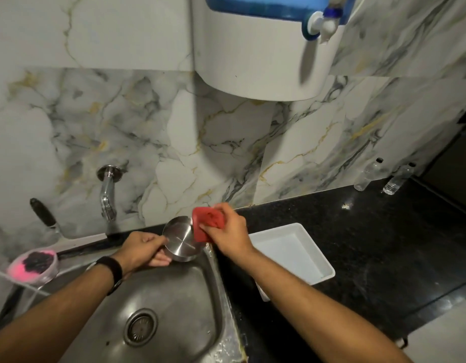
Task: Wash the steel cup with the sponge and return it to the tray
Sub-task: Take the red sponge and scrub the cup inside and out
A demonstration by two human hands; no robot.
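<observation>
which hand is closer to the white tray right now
Right. The right hand, gripping the red sponge, sits just beside the white tray; the left hand holds the steel cup over the sink, farther off.

left hand [145, 248]: fingers curled closed, gripping, dark band on wrist
right hand [228, 233]: raised, fingers pinched closed, forearm extended forward
</observation>
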